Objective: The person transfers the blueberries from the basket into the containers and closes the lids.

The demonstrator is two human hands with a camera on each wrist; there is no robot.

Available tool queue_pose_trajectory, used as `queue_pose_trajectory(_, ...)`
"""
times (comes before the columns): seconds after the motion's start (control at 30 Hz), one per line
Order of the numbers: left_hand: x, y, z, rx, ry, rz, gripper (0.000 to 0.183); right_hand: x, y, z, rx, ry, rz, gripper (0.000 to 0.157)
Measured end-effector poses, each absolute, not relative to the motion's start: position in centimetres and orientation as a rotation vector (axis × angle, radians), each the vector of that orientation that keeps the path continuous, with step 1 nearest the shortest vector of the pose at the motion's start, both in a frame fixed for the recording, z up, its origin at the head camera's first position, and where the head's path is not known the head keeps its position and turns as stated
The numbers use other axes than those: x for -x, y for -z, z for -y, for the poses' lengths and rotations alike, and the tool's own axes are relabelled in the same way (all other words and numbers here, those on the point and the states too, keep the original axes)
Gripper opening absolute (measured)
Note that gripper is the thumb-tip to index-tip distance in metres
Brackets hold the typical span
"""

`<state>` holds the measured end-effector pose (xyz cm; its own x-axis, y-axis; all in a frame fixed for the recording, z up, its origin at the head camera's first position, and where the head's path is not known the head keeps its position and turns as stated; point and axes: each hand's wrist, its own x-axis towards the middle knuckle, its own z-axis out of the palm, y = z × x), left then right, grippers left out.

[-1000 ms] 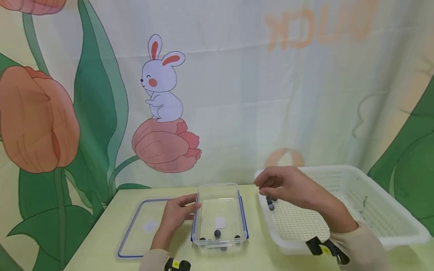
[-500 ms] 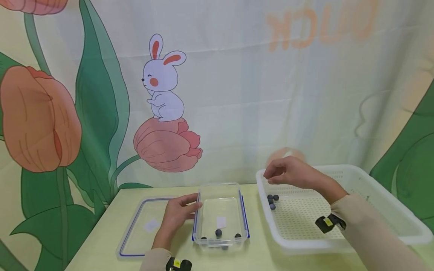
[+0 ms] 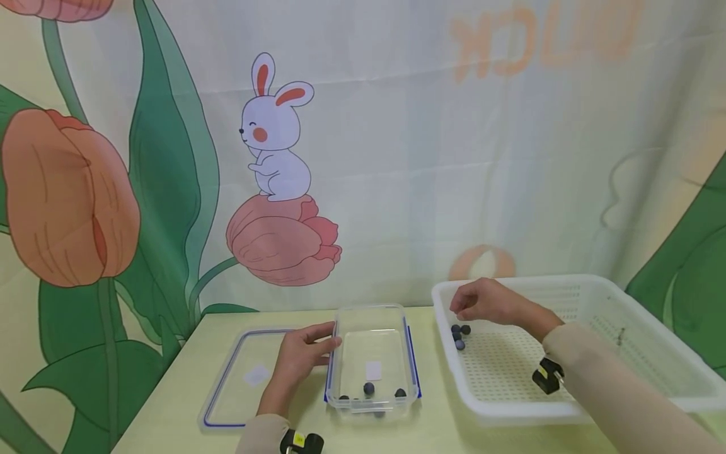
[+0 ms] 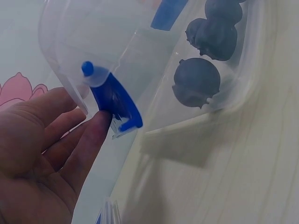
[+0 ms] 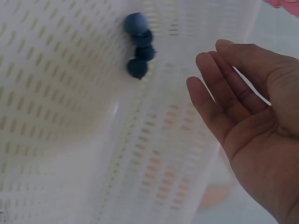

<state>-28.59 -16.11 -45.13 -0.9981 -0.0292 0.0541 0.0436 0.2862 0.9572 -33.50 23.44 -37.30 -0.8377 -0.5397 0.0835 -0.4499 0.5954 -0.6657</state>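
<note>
My left hand [image 3: 300,353] grips the left rim of a clear plastic food container [image 3: 372,353]. In the left wrist view, thumb and fingers pinch the wall beside a hanging blue latch [image 4: 117,100]. Several blueberries [image 4: 197,81] lie at the container's near end. Above the left end of a white perforated basket [image 3: 471,407] hovers my right hand [image 3: 490,301], its fingers loosely bent. Nothing shows between its fingers and thumb in the right wrist view. Just below it, a small cluster of blueberries [image 5: 139,46] sits against the basket's wall, apart from the fingertips.
A clear lid [image 3: 227,378] with a blue seal lies flat left of the container, partly behind my left hand and forearm. The pale table [image 3: 437,435] ends at a printed curtain [image 3: 386,189] with a rabbit and tulips.
My right hand has shifted right, rising and then lowering toward the blueberries in the basket. The left hand keeps its hold on the container, which stays in place.
</note>
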Motion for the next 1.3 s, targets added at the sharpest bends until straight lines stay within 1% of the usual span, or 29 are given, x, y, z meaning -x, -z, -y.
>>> queue_pose_trajectory(0.3, 28.9, 45.2, 16.0, 0.013, 1.847, 2.456, 0.043, 34.6, 39.0, -24.1, 0.835, 0.959, -2.758, 0.007)
queue_pose_trajectory(0.53, 29.0, 45.3, 16.0, 0.017, 1.837, 2.456, 0.042, 35.3, 40.1, -24.8, 0.912, 0.811, -2.805, 0.010)
queue_pose_trajectory(0.8, 29.1, 45.3, 15.9, 0.006, 1.836, 2.456, 0.043, 35.8, 40.8, -25.1, 0.965, 0.707, -2.785, 0.019)
queue_pose_trajectory(0.9, 29.1, 45.2, 15.8, 0.003, 1.839, 2.456, 0.043, 35.8, 40.9, -24.9, 0.952, 0.671, -2.786, 0.019)
queue_pose_trajectory(1.13, 29.1, 45.2, 15.8, 0.001, 1.848, 2.453, 0.043, 36.0, 41.3, -24.9, 0.941, 0.638, -2.786, 0.015)
queue_pose_trajectory(1.3, 29.1, 45.2, 15.9, 0.013, 1.841, 2.453, 0.042, 36.1, 41.4, -24.8, 0.959, 0.620, -2.786, 0.017)
